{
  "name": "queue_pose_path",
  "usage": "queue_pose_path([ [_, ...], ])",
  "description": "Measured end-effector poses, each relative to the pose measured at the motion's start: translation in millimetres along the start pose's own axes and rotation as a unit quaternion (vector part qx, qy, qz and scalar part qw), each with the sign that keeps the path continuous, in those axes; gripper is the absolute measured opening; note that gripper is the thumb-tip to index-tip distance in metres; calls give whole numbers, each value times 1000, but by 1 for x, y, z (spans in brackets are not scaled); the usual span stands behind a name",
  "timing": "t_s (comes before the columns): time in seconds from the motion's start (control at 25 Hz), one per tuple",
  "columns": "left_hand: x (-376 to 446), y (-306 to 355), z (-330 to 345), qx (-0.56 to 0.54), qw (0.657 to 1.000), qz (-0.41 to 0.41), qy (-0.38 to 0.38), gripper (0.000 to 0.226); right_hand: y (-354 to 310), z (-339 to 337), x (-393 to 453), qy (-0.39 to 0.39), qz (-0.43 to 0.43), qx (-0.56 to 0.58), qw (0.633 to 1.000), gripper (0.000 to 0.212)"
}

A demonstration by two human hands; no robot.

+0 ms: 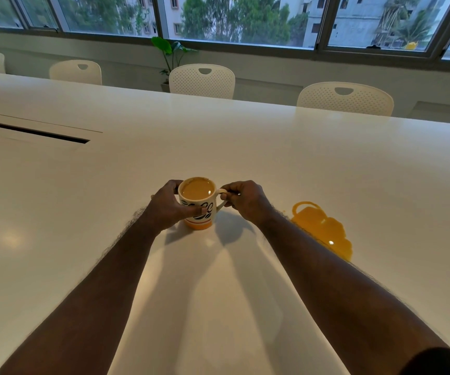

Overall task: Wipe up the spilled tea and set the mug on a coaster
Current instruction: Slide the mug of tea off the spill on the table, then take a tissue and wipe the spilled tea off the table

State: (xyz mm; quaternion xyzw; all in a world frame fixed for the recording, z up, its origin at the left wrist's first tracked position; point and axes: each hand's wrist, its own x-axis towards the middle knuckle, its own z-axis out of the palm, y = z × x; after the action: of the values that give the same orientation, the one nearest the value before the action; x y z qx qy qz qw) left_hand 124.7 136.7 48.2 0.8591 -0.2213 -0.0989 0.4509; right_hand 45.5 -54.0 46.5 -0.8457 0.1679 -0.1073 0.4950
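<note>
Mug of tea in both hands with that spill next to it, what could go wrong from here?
1. The mug is nearly full, so a jolt from the left hand or right hand could slop more tea.
2. The spill lies right by the right forearm, which could drag through it.
3. No cloth or coaster is in view.

Bare forearms (dark sleeve (440, 361) at right).

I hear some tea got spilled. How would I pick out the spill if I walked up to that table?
Start at the long white table under the windows and find the mug held between both hands. Just right of the right hand lies the spilled tea, a flat, glossy orange puddle with lobed edges, the only coloured patch on the white tabletop.
</note>
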Motion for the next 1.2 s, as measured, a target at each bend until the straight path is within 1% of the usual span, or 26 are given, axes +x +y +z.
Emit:
queue_pose_path([
  [0.16,-2,0,1,-10,1000,-10,-8,91,-1,1,-3,-7,-3,-31,999,26],
  [0.28,-4,5,-1,-34,998,-31,-33,104,-2,-1,-9,-5,-14,-76,997,37],
  [0.4,-5,18,-5,-29,999,-34,2,116,1,-13,-21,16,-11,-94,995,46],
  [0.48,-5,31,-3,10,999,1,37,111,7,-27,-36,31,-20,-146,989,50],
  [0.56,-6,45,6,57,994,56,70,99,14,-42,-55,52,-39,-210,976,55],
  [0.64,-7,60,20,106,984,119,83,88,23,-56,-74,79,-47,-267,959,61],
  [0.72,-9,73,36,154,970,172,83,82,32,-68,-92,101,-38,-308,945,68],
  [0.84,-16,90,64,194,951,236,55,81,49,-85,-119,130,-12,-353,926,75],
  [1.0,-32,112,109,220,922,318,14,81,74,-114,-155,139,56,-408,901,84],
  [1.12,-50,130,148,229,910,344,-32,82,94,-142,-190,144,94,-430,886,93],
  [1.2,-63,142,173,236,902,354,-68,84,106,-160,-215,153,121,-435,879,94],
])
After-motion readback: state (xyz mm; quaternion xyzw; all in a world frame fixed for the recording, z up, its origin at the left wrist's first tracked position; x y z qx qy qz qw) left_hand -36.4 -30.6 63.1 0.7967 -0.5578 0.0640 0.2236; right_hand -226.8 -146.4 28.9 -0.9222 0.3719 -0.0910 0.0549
